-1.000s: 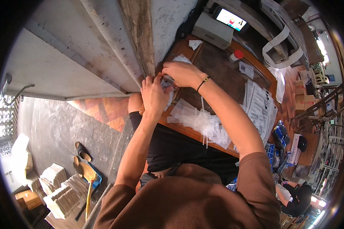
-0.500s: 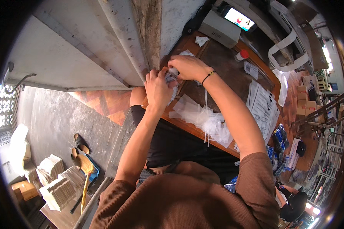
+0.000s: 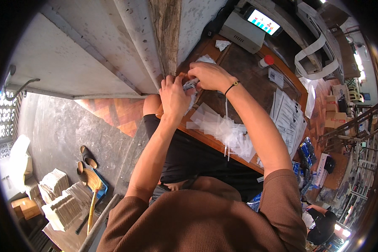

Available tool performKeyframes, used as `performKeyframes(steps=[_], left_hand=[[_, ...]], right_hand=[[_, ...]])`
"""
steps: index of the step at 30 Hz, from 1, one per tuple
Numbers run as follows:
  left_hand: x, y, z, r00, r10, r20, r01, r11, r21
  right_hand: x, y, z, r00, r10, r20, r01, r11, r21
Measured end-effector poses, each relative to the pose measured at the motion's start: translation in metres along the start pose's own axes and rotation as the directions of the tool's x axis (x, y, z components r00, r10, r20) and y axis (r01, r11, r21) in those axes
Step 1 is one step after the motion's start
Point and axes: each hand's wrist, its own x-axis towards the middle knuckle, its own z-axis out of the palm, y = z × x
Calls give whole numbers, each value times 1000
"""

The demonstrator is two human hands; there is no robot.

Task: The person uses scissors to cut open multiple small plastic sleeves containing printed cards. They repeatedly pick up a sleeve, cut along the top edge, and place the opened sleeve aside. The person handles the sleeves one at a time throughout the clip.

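At the far left end of a wooden desk (image 3: 252, 75), both my hands meet around a small white piece with dark print (image 3: 190, 85), perhaps a label or packet. My left hand (image 3: 174, 95) is closed at its left side, fingers curled. From the right, my right hand (image 3: 210, 76) bends over it, fingers pinched and fingertips partly hidden. More white paper (image 3: 206, 59) lies just behind that hand. Under my right forearm is a loose pile of translucent strips (image 3: 231, 136). Printed sheets (image 3: 287, 117) are stacked to the right of that forearm.
A lit phone (image 3: 263, 22) leans behind a grey box (image 3: 241, 33). Nearby stand a red-lidded jar (image 3: 266, 61) and a white-handled bag (image 3: 319, 54). A pale panel (image 3: 92, 42) borders the desk's left. Slippers (image 3: 88, 157) and a broom (image 3: 93, 185) are on the floor; another person (image 3: 321, 224) is lower right.
My right hand has shifted slightly to the right and down over the printed piece. My left hand stays almost in place. The picture on the phone differs.
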Motion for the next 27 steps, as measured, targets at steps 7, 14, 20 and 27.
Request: performKeyframes(steps=[7, 14, 20, 27], left_hand=[[2, -1, 0, 1000, -10, 28, 9, 1000, 21], [8, -4, -6, 995, 104, -6, -105, 994, -28], [28, -3, -16, 996, 87, -11, -83, 889, -450], [26, -7, -18, 997, 58, 58, -21, 862, -506]], right_hand=[[-8, -10, 6, 991, 50, -121, -34, 991, 131], [-24, -2, 16, 931, 144, -336, -3, 922, 387], [-30, -12, 0, 878, 65, -474, 61, 967, 246], [-39, -13, 18, 806, 211, -553, 44, 911, 411]])
